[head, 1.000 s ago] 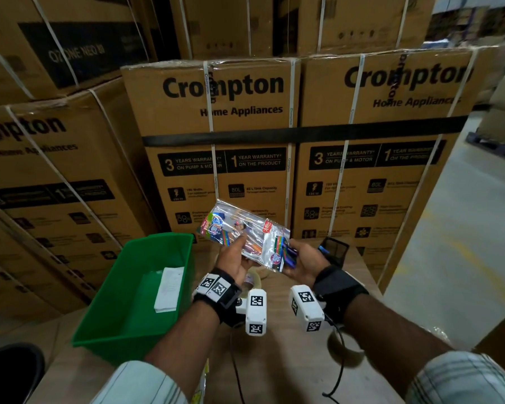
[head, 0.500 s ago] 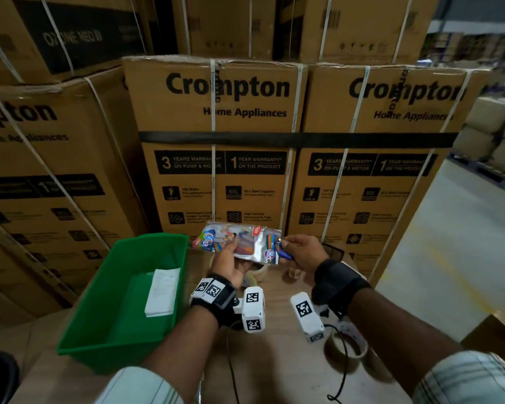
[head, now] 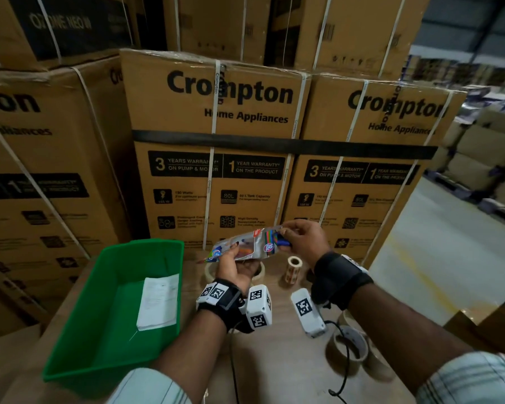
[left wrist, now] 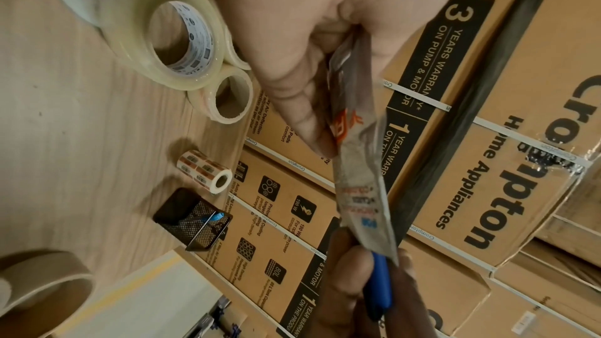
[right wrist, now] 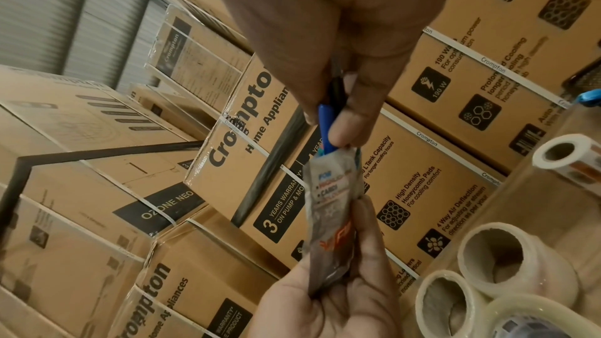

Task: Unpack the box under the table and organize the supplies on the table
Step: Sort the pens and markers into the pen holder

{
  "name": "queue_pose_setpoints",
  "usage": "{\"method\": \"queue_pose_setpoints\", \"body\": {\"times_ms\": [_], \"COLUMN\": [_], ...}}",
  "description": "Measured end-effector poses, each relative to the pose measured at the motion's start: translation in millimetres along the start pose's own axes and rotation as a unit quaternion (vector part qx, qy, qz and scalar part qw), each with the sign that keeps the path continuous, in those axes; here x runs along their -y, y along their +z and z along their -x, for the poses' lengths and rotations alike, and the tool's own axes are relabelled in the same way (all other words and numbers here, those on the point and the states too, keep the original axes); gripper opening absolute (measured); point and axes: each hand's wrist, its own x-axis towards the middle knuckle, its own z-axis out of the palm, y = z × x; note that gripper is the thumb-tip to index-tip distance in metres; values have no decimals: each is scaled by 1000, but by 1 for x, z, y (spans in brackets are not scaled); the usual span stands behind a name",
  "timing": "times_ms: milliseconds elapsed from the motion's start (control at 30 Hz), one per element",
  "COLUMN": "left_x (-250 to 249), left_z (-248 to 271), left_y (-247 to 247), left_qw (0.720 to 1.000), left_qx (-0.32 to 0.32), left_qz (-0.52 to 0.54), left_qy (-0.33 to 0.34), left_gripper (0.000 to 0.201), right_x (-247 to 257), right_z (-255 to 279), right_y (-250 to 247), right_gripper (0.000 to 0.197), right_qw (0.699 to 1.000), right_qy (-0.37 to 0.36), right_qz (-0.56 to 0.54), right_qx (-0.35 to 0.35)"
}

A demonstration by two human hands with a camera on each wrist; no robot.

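A clear plastic packet of coloured pens [head: 245, 246] is held above the back of the wooden table [head: 277, 363]. My left hand [head: 236, 262] grips the packet's left part from below, thumb on top. My right hand [head: 296, 237] pinches a blue pen [head: 285, 243] that sticks out of the packet's right end. In the left wrist view the packet [left wrist: 357, 163] runs from my left hand [left wrist: 309, 66] down to the blue pen [left wrist: 379, 284]. The right wrist view shows my right hand [right wrist: 328, 55] on the blue pen [right wrist: 327, 125] above the packet [right wrist: 335, 204].
A green bin [head: 79, 316] on the table's left holds a white paper pad [head: 158, 301]. Tape rolls [left wrist: 182, 43], a label roll [head: 292, 268] and a black mesh holder [left wrist: 192, 220] stand near the back edge. Another tape roll [head: 349, 342] lies front right. Stacked cartons [head: 216, 141] wall the far side.
The packet has come lower and lies flatter over the table. My right hand has shifted from the packet's right end onto the blue pen sticking out of it.
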Motion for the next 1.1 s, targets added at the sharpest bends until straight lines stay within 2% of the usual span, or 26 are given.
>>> {"method": "queue_pose_setpoints", "body": {"times_ms": [267,333,433,600,700,833,933,1100], "left_x": [-2,0,4,19,31,48,59,87], "left_z": [-2,-3,-7,-14,-19,-25,-35,-62], "left_y": [-14,-16,-16,-1,11,31,46,62], "left_qw": [998,998,998,998,998,998,998,997], "left_qx": [16,11,-12,-28,-17,-28,-42,-62], "left_qz": [53,51,47,31,27,31,33,20], "left_qy": [-41,-46,-50,-53,-46,-43,-37,-35], "left_gripper": [21,21,17,17,20,17,18,16], "right_x": [1,0,-5,-8,-20,-42,-53,-87], "right_z": [8,9,5,-1,-9,-30,-47,-84], "right_y": [1,-2,-11,-43,-67,-103,-130,-164], "right_gripper": [9,14,8,11,12,17,13,15], "right_qw": [999,999,996,996,996,992,984,974], "right_qy": [-10,-2,-3,8,13,40,64,111], "right_qz": [23,27,49,53,41,9,-39,-84], "right_qx": [-32,-45,-77,-76,-84,-122,-159,-182]}}
